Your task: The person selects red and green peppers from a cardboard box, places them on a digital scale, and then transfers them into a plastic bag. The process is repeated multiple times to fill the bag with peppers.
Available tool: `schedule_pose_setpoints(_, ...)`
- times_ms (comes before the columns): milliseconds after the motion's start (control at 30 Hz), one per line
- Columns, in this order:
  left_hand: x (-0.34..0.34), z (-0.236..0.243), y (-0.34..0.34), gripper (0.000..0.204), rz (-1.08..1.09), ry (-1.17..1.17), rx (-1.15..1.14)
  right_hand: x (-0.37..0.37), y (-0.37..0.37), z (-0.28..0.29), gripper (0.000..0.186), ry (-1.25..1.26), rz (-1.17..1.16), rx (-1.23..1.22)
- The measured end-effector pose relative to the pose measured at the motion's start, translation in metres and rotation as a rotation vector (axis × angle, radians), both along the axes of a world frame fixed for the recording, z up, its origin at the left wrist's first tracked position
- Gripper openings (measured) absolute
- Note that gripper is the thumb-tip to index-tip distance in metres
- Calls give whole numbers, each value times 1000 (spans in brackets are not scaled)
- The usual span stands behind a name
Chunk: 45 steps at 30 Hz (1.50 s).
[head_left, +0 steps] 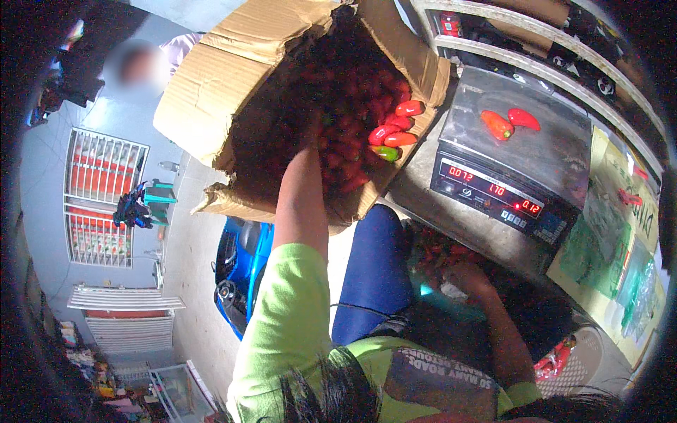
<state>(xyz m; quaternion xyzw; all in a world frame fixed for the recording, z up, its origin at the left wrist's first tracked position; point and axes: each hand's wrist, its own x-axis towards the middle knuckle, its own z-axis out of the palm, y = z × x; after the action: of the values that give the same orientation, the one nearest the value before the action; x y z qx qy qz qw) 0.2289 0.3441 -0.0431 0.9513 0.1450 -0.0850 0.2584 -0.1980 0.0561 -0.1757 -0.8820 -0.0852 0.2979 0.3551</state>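
A large torn cardboard box (204,70) holds many red peppers (352,162), with a few brighter red ones and a green pepper (386,153) near its right flap. My left hand (310,130) reaches into the box among the peppers, its fingers lost in shadow. My right hand (469,278) is low beneath the scale's stand, curled at a crumpled pale thing (453,289) beside more red peppers (444,248) in a dark container. Two loose peppers (497,125) lie on the digital scale (529,162) to the right of the box.
A person (176,53) is at upper left. A blue toy car (240,268) stands on the floor left of my legs. A metal shelf (543,35) is behind the scale; a sheet with plastic bags (585,261) and a perforated plastic basket (585,359) are at right.
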Motion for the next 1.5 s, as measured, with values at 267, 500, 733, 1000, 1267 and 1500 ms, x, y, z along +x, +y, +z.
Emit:
schedule_pose_setpoints(267, -12, 4, -14, 28, 13, -70, -4, -11, 2, -43, 28, -333, -159, -48)
schedule_pose_setpoints(500, -50, 50, -56, 31, -41, -340, -26, 1, 6, 57, 33, 61, -387, 96)
schedule_pose_setpoints(733, -126, 82, -182, 37, -711, -833, -79, -8, -1, -1, 30, 124, -391, 130)
schedule_pose_setpoints(1000, -203, 86, -315, 35, -1086, -717, -277, -7, -8, -9, 28, 49, -203, 28)
schedule_pose_setpoints(1267, -238, 53, -369, 30, -1211, -1003, -229, -12, -12, -32, 22, -229, -72, 70)
schedule_pose_setpoints(1500, -250, 17, -377, 31, -1167, -1018, -127, -6, -7, -2, 25, -146, -71, 45)
